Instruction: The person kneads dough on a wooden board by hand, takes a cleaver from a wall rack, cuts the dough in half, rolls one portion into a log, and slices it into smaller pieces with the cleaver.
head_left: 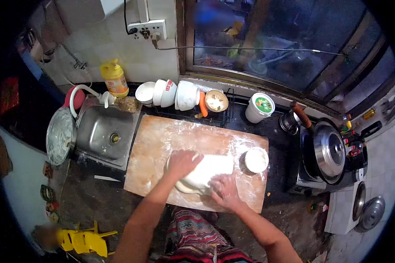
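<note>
A large white slab of dough (213, 166) lies on a floured wooden board (149, 144). My left hand (183, 164) rests on the dough's upper left part, its fingers stretched out towards the right and slightly blurred. At the lower right edge of the dough is my right hand (224, 190), with its fingers curled in and gripping the edge. A small white bowl of flour (256, 160) stands on the board to the right of the dough. Loose flour dusts the wood around it.
Left of the board is a steel sink (103, 131). Behind it, bowls (188, 95) and a carrot (203, 104) sit on a rack (230, 105). A lidded white tub (260, 108) stands at the back. On the right, a lidded pot (329, 149) is on the stove (299, 173).
</note>
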